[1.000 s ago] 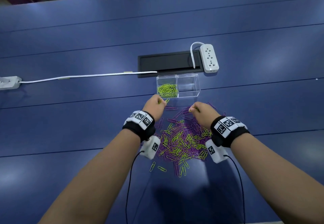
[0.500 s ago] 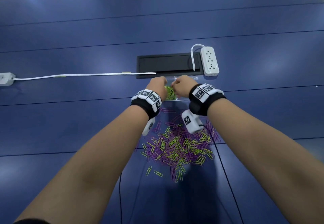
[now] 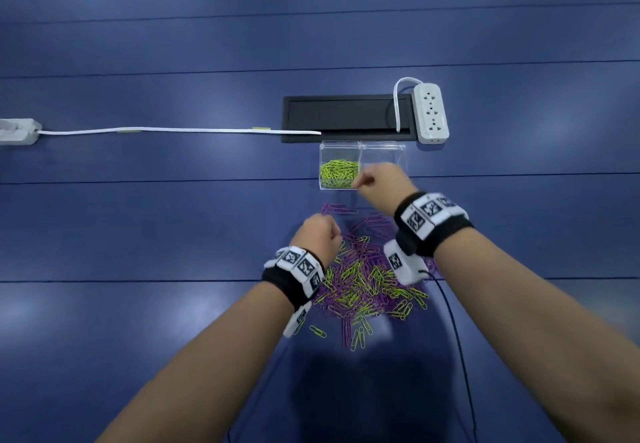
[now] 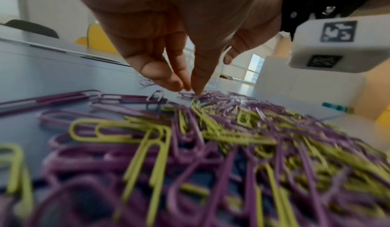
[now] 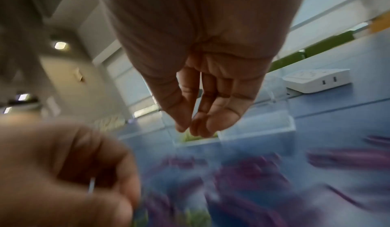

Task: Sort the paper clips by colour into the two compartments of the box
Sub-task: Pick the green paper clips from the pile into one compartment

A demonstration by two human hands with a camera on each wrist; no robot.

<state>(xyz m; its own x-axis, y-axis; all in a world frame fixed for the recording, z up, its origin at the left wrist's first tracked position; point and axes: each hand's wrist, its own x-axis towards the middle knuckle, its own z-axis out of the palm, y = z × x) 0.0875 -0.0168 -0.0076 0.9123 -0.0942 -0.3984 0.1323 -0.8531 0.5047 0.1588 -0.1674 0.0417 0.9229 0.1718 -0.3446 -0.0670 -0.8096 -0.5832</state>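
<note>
A clear two-compartment box [image 3: 362, 146] stands beyond a mixed pile of purple and yellow-green paper clips [image 3: 367, 279]. Its left compartment holds yellow-green clips [image 3: 337, 174]; the right compartment [image 3: 382, 155] looks bare. My right hand [image 3: 360, 182] hovers at the box's near wall, thumb and fingertips [image 5: 200, 130] bunched together with no clip visible between them. My left hand [image 3: 329, 233] is down at the pile's far left edge. In the left wrist view its pinched tips [image 4: 193, 89] meet on a purple clip [image 4: 187, 95] lying there.
A white power strip [image 3: 431, 113] and a black cable hatch [image 3: 346, 118] lie just behind the box. A white cable [image 3: 173, 130] runs left to another strip [image 3: 17, 130]. A few stray clips [image 3: 356, 335] lie in front of the pile on the blue table.
Both hands were over the box's left compartment half a second ago. The left hand has dropped back to the pile; the right hand has drawn slightly back and right from the box.
</note>
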